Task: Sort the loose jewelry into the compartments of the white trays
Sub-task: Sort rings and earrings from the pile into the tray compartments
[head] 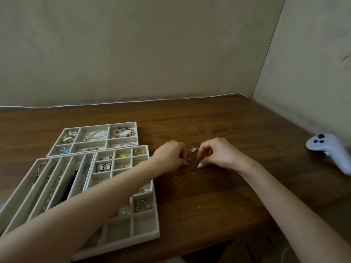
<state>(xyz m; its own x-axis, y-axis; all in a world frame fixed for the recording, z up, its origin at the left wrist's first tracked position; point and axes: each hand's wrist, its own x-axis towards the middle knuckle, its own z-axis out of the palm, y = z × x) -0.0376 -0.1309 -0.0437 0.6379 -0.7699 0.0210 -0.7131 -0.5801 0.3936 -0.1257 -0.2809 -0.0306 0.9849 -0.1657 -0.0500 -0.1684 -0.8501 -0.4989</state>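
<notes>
A few small loose jewelry pieces lie on the brown wooden table between my hands. My left hand rests on the table with its fingertips pinched on a tiny dark piece. My right hand arches over the pile, its thumb and forefinger pressed down on a small gold piece. Three white trays sit at the left: a far tray, a long-slot tray and a small-grid tray. My left forearm crosses over the grid tray and hides part of it.
A white game controller lies at the table's right side near the wall. A tiny gold crumb sits nearer the front edge. Beige walls close in the back and right. The trays hold earrings, chains and beads.
</notes>
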